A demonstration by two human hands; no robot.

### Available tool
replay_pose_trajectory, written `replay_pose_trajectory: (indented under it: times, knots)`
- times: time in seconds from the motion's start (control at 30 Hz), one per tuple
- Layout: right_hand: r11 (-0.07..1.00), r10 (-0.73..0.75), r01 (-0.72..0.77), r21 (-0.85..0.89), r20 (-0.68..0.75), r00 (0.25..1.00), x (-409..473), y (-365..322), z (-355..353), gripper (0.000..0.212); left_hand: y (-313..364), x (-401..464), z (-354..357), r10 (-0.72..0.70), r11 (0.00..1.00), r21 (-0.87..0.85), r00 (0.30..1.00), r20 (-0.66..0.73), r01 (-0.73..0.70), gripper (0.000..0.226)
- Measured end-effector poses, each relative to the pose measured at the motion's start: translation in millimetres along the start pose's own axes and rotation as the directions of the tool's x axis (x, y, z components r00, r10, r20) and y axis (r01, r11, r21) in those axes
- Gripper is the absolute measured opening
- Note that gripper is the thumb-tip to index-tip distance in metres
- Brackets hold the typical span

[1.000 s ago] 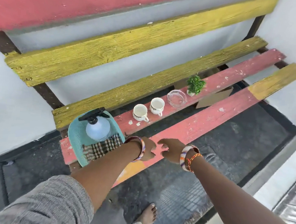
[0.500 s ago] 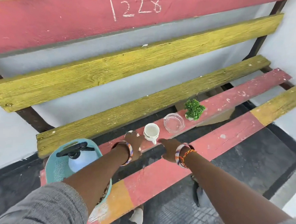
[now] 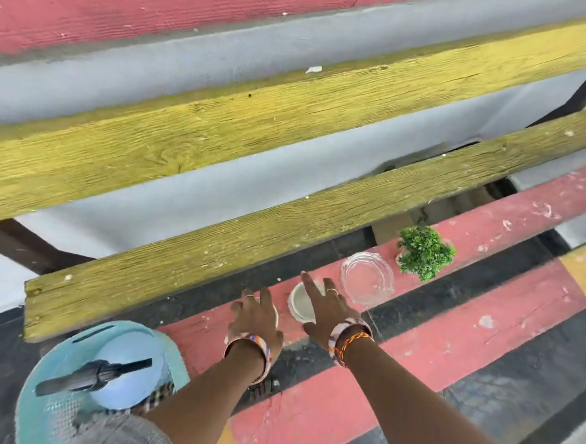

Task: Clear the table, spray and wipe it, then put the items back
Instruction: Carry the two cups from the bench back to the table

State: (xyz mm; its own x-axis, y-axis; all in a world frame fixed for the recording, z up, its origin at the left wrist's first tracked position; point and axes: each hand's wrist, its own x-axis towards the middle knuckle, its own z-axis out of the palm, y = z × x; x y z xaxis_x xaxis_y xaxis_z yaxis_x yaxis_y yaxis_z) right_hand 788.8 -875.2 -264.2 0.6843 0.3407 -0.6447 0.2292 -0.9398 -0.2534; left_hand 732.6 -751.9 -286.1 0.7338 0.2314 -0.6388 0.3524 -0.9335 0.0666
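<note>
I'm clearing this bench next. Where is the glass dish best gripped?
Pinch the glass dish at its raised near rim, coming from above on the right: it lies flat and shallow, with the small green plant close behind and a white cup at left.

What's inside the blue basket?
A spray bottle stands in the basket, and a bit of checked cloth peeks out. The arm covers the rest.

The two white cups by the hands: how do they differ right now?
The left cup is almost wholly hidden under the left hand, with only a sliver of rim showing; the right cup shows most of its rim and inside, with the right hand only partly over it. The right cup stands nearer the glass dish; the left cup stands nearer the basket. Both are white and stand on the same red plank.
</note>
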Motion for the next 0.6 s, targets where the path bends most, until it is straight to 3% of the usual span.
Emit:
replay_pose_trajectory:
  times: [0.13, 0.33, 0.43, 0.6]
  knots:
    - [0.998, 0.000, 0.004, 0.059, -0.064, 0.998, -0.7, -2.7, 0.1, 0.078, -0.6, -8.6, -13.0, 0.114, 0.986, 0.127, 0.992, -0.057, -0.106, 0.060]
    - [0.990, 0.003, 0.019, 0.142, -0.151, 0.989, -42.0, -3.6, -1.0, 0.077, -3.7, -47.6, -15.8, 0.051, 0.982, -0.164, 0.969, -0.241, -0.092, 0.069]
    - [0.971, 0.017, 0.046, 0.234, -0.258, 0.966, -79.2, -3.8, -1.7, 0.077, -7.1, -81.7, -17.7, 0.061, 0.931, -0.321, 0.939, -0.337, -0.176, 0.073]
    - [0.894, 0.025, 0.181, 0.411, -0.447, 0.894, -150.4, -13.2, 1.0, 0.075, -18.2, -160.4, -28.4, 0.107, 0.845, -0.409, 0.857, -0.504, -0.346, 0.074]
